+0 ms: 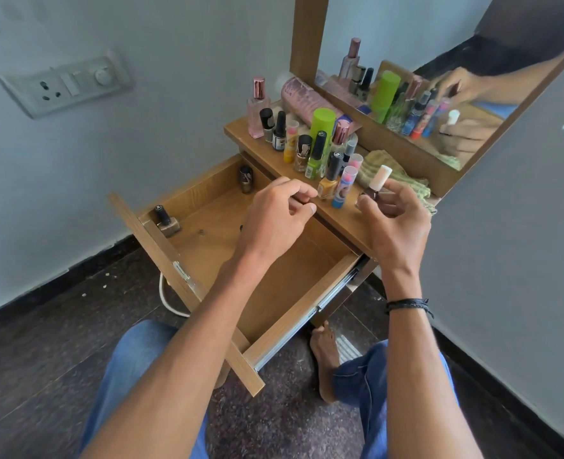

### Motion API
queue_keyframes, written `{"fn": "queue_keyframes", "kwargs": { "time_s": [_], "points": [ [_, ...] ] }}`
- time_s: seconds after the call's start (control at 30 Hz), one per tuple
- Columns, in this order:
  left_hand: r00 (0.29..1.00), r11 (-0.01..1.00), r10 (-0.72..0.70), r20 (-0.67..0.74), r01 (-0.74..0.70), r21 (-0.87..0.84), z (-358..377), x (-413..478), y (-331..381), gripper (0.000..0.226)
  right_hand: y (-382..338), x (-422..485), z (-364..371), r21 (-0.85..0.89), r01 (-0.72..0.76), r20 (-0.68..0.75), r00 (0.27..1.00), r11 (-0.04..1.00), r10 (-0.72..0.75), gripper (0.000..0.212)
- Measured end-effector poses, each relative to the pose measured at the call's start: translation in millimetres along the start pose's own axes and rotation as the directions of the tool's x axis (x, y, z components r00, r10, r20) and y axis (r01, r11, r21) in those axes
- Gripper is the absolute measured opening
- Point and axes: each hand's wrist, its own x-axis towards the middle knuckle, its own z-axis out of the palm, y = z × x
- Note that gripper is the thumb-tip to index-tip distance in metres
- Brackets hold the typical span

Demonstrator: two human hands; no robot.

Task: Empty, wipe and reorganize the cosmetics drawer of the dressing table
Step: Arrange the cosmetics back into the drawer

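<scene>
The wooden drawer [283, 286] is pulled out and holds two nail polish bottles, one in its far corner [245, 178] and one in the left corner [166, 221]. Several cosmetic bottles [313, 150] stand on the tabletop [343, 220]. My right hand [396, 217] is shut on a dark nail polish bottle with a white cap [378, 182] just above the tabletop edge. My left hand [280, 217] hovers over the drawer with its fingers loosely curled and nothing in them.
A green striped cloth [396, 175] lies on the tabletop to the right of the bottles. A mirror [423, 81] stands behind them. A pink roll [302, 99] lies at the back. A white cable [168, 299] hangs under the drawer. My knees and a bare foot [325, 359] are below.
</scene>
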Motion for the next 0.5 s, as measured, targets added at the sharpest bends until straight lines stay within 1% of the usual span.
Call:
{"fn": "queue_keyframes", "kwargs": {
  "time_s": [0.1,0.17,0.23,0.37,0.5],
  "points": [
    [1.0,0.999,-0.014,0.014,0.014,-0.029,-13.1,0.2,6.0,0.016,-6.4,-0.3,-10.4,0.153,-0.081,0.1,0.993,0.985,0.066,0.026],
    [0.999,0.998,-0.024,0.029,0.026,-0.061,-20.8,-2.0,12.4,0.017,-15.8,-3.1,-19.0,0.293,-0.139,0.185,0.979,0.946,0.087,0.021],
    [0.999,0.995,-0.031,0.04,0.035,-0.093,-27.6,-7.8,17.9,0.018,-24.5,-6.5,-24.3,0.379,-0.188,0.264,0.96,0.906,0.089,0.021],
    [0.996,0.987,-0.068,0.061,0.076,-0.141,-38.8,-27.4,17.8,0.018,-41.0,-13.9,-24.9,0.412,-0.198,0.345,0.937,0.889,0.049,0.018],
    [0.991,0.986,-0.123,0.053,0.128,-0.103,-53.8,-37.8,2.0,0.017,-50.9,-28.0,-6.7,0.397,-0.197,0.401,0.916,0.896,0.024,0.019]
  ]
}}
